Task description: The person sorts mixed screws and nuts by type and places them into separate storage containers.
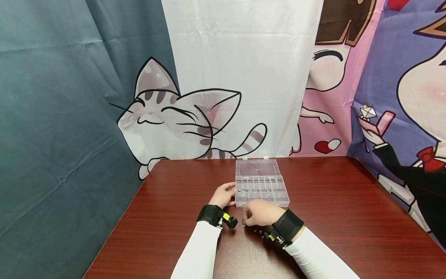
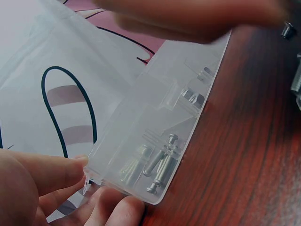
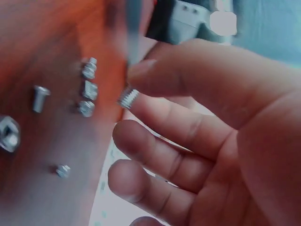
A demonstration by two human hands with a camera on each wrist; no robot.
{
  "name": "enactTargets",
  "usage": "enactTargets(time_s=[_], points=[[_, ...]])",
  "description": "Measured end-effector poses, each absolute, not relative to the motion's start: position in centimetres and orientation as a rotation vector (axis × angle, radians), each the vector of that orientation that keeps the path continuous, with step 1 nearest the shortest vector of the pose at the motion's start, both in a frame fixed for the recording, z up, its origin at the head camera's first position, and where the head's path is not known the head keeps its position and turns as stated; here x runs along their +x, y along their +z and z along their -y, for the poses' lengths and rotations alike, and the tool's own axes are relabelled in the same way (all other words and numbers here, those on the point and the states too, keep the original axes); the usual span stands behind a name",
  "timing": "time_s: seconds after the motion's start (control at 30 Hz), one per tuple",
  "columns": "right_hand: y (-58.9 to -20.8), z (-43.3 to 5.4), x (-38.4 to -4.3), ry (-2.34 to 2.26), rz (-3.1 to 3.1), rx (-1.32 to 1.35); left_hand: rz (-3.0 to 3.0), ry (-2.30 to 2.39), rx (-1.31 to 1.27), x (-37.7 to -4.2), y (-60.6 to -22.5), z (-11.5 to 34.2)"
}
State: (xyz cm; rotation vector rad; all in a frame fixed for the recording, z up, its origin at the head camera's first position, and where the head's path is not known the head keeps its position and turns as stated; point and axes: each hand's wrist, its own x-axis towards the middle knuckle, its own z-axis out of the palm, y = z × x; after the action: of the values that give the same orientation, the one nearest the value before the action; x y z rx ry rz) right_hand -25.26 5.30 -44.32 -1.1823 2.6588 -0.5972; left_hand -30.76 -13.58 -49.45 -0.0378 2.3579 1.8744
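A clear plastic compartment box [image 1: 278,194] stands on the table with its lid [image 1: 258,169] raised at the back. My left hand [image 1: 223,195] grips its left side, thumb on top and fingers below in the left wrist view. Long screws [image 2: 162,165] and nuts [image 2: 192,97] lie in separate compartments. Close in front of the box, my right hand [image 1: 263,212] is low over the table. In the right wrist view its thumb and index finger pinch a small screw [image 3: 128,97], threads showing, with the other fingers loosely bent.
Loose hardware lies on the brown table [image 1: 167,232] near my right hand: a short screw [image 3: 39,98], a larger nut [image 3: 8,134], a row of small metal pieces [image 3: 88,90] and another small piece [image 3: 62,170]. A printed cloth [image 1: 244,58] hangs behind the table.
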Motion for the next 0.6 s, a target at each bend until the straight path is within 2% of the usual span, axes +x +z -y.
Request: enactTargets(time_s=[0.27, 0.6], points=[[-43.4, -7.1, -26.8, -0.85, -2.749, -1.1, -2.333, 1.902, -0.053, -30.7, -49.3, 13.4], [-43.0, -9.9, -29.2, -1.196, -2.991, -0.69, -2.365, 1.871, -0.044, -30.9, -49.5, 13.5]])
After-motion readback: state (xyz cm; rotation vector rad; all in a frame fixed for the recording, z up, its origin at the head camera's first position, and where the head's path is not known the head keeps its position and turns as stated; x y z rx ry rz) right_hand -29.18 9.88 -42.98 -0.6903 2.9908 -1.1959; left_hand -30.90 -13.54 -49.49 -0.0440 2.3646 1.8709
